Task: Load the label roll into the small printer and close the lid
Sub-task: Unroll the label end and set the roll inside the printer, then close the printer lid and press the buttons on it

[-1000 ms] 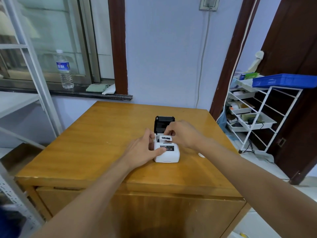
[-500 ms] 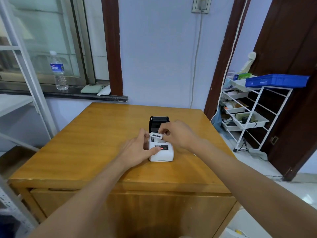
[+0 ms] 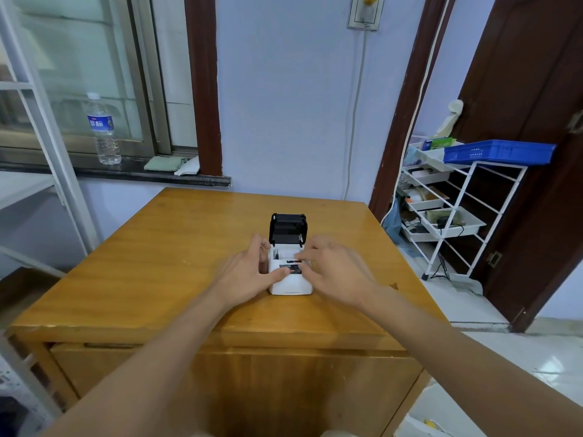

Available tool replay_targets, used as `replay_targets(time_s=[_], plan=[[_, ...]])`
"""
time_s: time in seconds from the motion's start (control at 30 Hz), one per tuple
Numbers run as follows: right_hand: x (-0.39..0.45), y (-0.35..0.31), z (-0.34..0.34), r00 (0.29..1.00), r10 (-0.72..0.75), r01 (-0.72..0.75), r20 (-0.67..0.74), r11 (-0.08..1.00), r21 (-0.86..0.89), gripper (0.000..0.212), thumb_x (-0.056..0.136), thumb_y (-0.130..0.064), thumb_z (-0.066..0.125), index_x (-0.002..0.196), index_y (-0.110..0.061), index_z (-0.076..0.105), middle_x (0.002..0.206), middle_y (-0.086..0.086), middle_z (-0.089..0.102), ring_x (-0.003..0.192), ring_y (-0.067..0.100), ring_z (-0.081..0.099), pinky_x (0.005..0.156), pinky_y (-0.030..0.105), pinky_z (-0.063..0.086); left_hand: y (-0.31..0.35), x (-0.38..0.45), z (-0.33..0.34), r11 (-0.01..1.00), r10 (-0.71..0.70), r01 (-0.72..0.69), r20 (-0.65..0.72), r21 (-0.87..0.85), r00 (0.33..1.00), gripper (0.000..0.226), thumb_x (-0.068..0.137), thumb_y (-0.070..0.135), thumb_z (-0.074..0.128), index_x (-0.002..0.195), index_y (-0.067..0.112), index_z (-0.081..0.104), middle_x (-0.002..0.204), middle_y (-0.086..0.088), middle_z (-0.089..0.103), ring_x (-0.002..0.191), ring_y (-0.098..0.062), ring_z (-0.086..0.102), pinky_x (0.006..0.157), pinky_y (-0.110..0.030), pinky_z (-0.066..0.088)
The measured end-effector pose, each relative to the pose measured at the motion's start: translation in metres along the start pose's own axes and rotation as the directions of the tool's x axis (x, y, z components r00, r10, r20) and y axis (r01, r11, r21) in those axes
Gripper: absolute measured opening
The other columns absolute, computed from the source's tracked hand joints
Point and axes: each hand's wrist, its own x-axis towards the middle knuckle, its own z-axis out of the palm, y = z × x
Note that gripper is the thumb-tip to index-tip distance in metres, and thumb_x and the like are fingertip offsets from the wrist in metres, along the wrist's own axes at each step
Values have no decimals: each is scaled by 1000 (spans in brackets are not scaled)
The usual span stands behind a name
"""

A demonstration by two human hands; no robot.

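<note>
I am in a simple room of a home, I think. I see a wooden table (image 3: 176, 266), a window sill (image 3: 132, 175) with a water bottle (image 3: 102, 130), a white wire rack (image 3: 454, 212) full of household things, and a dark wooden door (image 3: 536, 89).

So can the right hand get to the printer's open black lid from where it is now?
Probably yes. The lid stands upright just behind the right hand, which rests at the white printer, and nothing lies between them.
</note>
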Motion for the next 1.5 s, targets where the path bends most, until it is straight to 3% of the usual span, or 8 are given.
replay_targets(time_s=[0.23,0.37,0.63,0.83,0.97,1.1,1.27,1.5], plan=[[-18,-10,1,1000,-10,7,-29,995,-95,44,104,-48,44,139,-32,66,131,-9,61,123,9,57,64,34,57,2,-2,-1,1000,6,-6,2,-18,1000,53,91,70,56,122,31,37,93,9,67,72,-8,64,57,-29,41],[-30,-18,7,999,-12,6,-38,987,-161,52,102,-55,41,142,-28,62,137,-4,61,127,13,57,60,31,48,0,-4,-4,965,-51,50,6,-259,999,37,102,66,33,120,34,38,91,9,71,73,-11,65,69,-40,50],[-40,-28,6,998,24,-32,-53,988,-148,51,104,-56,35,142,-31,60,143,-1,56,127,14,57,65,35,57,2,-1,-1,987,-56,58,14,-149,998,57,87,59,68,125,32,35,91,9,68,74,-4,64,60,-28,42],[11,-31,-19,952,272,-226,-142,935,273,49,107,-46,39,151,-28,52,152,-7,49,138,14,50,95,37,51,2,1,0,997,-45,45,12,-64,999,66,85,67,66,131,31,33,96,12,66,77,-6,65,59,-31,45],[59,-27,-23,956,293,-273,-9,902,335,53,107,-28,37,160,-22,36,164,0,40,151,22,34,112,45,43,2,1,0,997,-40,40,0,-61,999,70,86,66,67,135,28,34,96,13,65,76,-4,64,63,-32,51],[79,-18,-14,965,256,-261,52,940,218,43,107,-22,36,145,-16,54,143,7,59,130,29,55,96,44,52,4,1,-2,996,-52,52,3,-68,999,71,86,64,68,136,28,34,96,13,65,75,-3,63,61,-29,48],[70,-14,-13,969,233,-224,-85,969,105,26,104,-22,46,118,-27,68,120,-4,71,110,21,61,75,36,48,4,2,-2,997,-59,59,7,-49,998,75,86,65,68,140,29,32,98,13,65,76,-4,63,61,-30,49],[56,-15,-16,992,118,-117,-42,993,21,24,104,-27,51,122,-29,67,115,-1,64,107,23,63,74,36,49,4,1,-1,995,-61,61,7,-82,998,77,87,63,68,145,29,30,99,13,66,77,-1,62,57,-24,39]])
